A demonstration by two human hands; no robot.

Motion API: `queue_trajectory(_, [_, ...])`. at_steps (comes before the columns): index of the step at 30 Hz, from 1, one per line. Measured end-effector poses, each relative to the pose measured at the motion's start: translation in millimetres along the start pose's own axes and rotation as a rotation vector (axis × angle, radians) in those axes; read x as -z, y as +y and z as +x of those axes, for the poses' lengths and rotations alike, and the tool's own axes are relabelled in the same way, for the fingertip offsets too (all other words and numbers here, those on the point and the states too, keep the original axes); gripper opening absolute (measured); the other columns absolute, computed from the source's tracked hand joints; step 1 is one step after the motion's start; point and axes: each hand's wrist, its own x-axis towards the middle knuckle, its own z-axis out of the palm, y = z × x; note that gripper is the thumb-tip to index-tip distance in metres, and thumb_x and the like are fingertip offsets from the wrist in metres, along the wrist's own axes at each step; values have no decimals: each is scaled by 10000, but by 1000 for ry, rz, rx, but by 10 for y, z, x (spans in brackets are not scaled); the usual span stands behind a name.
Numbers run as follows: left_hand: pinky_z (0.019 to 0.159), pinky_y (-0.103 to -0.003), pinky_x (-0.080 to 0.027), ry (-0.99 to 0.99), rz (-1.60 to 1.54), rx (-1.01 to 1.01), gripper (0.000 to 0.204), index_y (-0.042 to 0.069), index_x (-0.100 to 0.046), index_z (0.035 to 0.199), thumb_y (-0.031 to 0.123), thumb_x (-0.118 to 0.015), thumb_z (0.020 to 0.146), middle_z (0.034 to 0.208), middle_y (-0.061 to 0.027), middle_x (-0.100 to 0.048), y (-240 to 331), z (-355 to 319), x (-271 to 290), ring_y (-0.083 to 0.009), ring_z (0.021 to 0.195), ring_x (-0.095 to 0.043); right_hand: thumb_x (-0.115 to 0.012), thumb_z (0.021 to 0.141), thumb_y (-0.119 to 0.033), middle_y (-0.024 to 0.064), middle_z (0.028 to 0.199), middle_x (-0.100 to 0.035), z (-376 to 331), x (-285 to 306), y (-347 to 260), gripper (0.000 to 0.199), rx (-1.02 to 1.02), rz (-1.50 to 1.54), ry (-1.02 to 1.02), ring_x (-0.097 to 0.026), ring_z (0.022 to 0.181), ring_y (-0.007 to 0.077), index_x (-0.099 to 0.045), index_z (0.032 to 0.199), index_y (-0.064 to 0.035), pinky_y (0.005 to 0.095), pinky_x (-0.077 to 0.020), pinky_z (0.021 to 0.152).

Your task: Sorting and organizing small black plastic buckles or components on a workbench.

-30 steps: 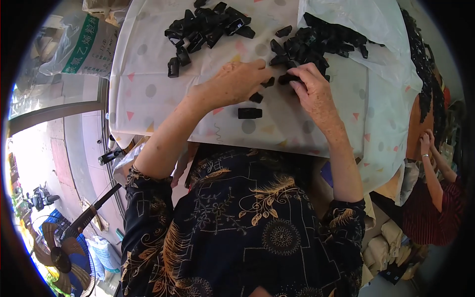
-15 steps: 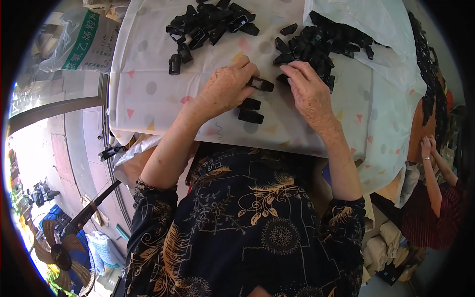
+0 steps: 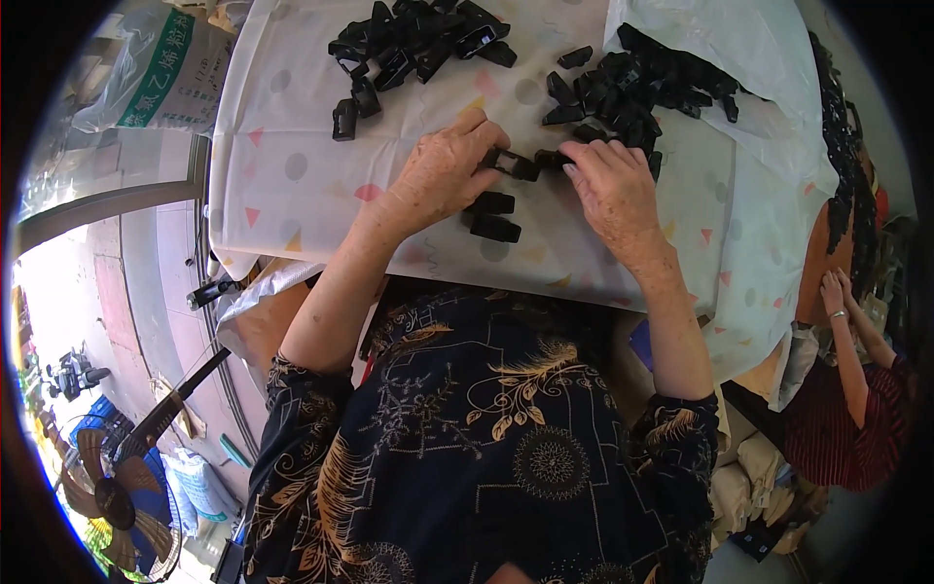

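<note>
My left hand is closed on a hollow black plastic piece, held just above the table. In the fingertips of my right hand is a smaller black plastic part, partly hidden by the fingers. Its left end is at the hollow piece; whether the two touch I cannot tell. Two more black pieces, an upper one and a lower one, lie side by side near my left hand. Beyond my right hand spreads a heap of small black parts.
A second heap of black pieces lies at the far left of the table, which has a patterned white cover. A standing fan is at lower left. Another person's hands show at the right, by hanging black strips.
My right hand has drawn back slightly from the right heap, and a black part now shows between its fingertips, close to the hollow piece. My left hand keeps its grip in nearly the same place.
</note>
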Motion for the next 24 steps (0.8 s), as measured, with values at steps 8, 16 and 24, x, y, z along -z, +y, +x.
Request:
queue_trajectory(8, [836, -481, -506, 7, -48, 31, 296, 67, -593, 1090, 105, -689, 813, 1117, -150, -559, 15, -57, -11, -384, 978, -634, -742, 815, -52, 83, 1051, -627, 45, -24, -40, 354, 0, 70, 57, -617, 976, 264, -656, 1158, -65, 377, -481, 867])
queue_trajectory(16, [824, -482, -505, 3, -44, 44, 273, 60, -594, 1067, 90, -684, 811, 1119, -145, -559, 28, -64, -2, -381, 982, -628, -746, 770, 25, 93, 1009, -638, 99, -92, -225, 333, 3, 340, 242, -614, 948, 279, -678, 1090, -37, 380, -501, 850])
queue_trajectory(24, [799, -482, -521, 52, -38, -23, 297, 54, -597, 1051, 89, -707, 777, 1116, -148, -559, 15, -51, -9, -389, 968, -629, -752, 706, 47, 62, 967, -622, 129, -205, -306, 358, 177, 134, 195, -602, 906, 266, -696, 1051, -28, 374, -483, 815])
